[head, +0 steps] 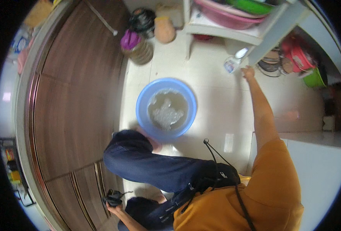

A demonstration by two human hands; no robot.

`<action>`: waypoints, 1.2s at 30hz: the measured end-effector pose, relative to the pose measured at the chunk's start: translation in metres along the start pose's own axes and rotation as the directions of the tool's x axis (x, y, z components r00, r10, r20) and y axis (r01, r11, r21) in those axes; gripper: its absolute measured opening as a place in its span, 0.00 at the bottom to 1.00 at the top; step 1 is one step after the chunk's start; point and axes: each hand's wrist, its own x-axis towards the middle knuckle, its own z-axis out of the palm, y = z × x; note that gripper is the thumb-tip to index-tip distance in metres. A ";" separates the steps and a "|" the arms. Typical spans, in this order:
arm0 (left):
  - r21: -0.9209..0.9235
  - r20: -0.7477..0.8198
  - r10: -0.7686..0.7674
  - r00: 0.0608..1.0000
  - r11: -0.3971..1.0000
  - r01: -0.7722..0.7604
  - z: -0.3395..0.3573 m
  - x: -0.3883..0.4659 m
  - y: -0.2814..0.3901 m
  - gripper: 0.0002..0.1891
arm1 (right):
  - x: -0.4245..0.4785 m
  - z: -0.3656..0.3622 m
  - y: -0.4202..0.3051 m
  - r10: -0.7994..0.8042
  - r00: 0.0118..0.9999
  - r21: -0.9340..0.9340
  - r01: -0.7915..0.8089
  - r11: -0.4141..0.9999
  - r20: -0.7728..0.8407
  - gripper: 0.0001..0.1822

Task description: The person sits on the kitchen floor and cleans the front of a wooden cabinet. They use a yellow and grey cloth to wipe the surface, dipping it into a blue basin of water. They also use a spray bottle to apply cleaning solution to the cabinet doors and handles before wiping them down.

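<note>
At the lower left, my left hand (114,208) grips a small black object (113,197) with a thin cord or strap sticking out; its exact kind is unclear. My right hand (248,72) reaches far forward on the right, just beside a white spray bottle (231,64) on the tiled floor. Whether the fingers touch the bottle is hard to make out. Before my knees stands a blue plastic basin (141,99) of murky water (173,101) with a patch of foam (168,115) floating in it.
Brown wood-grain cabinet doors (78,109) line the left side. Beyond the basin stand a ribbed plastic jar with a purple lid (138,52) and a black bundle (142,18). A white shelf (222,31) holds a pink basin (231,20). Red (299,59) and green (315,78) containers sit at right.
</note>
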 end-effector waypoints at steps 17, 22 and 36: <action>-0.092 -0.217 0.108 0.970 0.987 -0.131 -0.037 -0.081 0.014 0.21 | 0.100 0.097 0.021 -0.217 0.973 -0.198 0.228 0.953 0.077 0.34; -0.012 -0.100 0.220 0.970 0.975 -0.222 -0.015 -0.081 -0.008 0.21 | 0.050 0.116 0.027 -0.354 0.920 -0.382 0.270 0.884 -0.167 0.32; -0.327 0.079 0.267 0.960 0.917 -0.229 -0.049 -0.099 0.041 0.15 | -0.365 -0.015 -0.344 -0.929 0.311 0.894 0.331 0.302 0.198 0.16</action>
